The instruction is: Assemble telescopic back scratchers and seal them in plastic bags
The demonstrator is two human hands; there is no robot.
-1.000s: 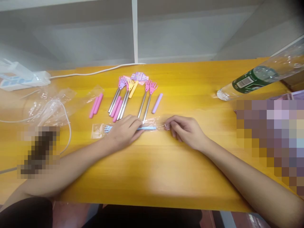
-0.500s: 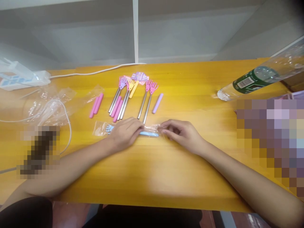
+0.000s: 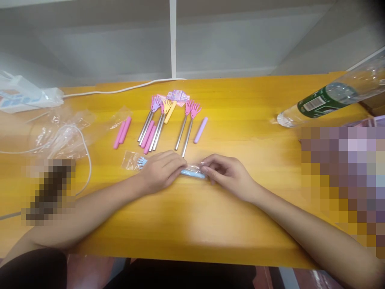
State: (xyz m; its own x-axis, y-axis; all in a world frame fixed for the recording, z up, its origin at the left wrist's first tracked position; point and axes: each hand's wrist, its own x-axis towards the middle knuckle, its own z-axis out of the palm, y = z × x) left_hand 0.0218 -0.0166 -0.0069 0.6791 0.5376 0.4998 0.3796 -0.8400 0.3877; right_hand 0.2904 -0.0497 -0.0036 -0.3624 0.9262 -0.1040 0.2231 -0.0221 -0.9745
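Note:
A light-blue back scratcher (image 3: 192, 173) with a hand-shaped head lies inside a clear plastic bag (image 3: 130, 160). My left hand (image 3: 162, 170) covers the middle of it, fingers curled round it and the bag. At the handle end, my right hand (image 3: 227, 174) pinches the bag between thumb and fingers. Just beyond are several back scratchers with steel rods: purple ones (image 3: 155, 103), a yellow one (image 3: 166, 106) and pink ones (image 3: 195, 109). Loose handle grips lie among them: pink grips (image 3: 124, 130), a yellow grip (image 3: 170, 112) and a lilac grip (image 3: 200, 130).
Crumpled clear plastic (image 3: 63, 136) and a white cable (image 3: 88, 160) lie at left, near a white power strip (image 3: 45, 96). Small printed cards (image 3: 178, 95) sit behind the scratchers. A clear bottle with a green label (image 3: 319, 102) is at the right, before a grey partition (image 3: 240, 44).
The bagged blue back scratcher has shifted slightly right and tilted. My right hand's fingers now pinch the bag over the handle's end, where before they were just beyond it.

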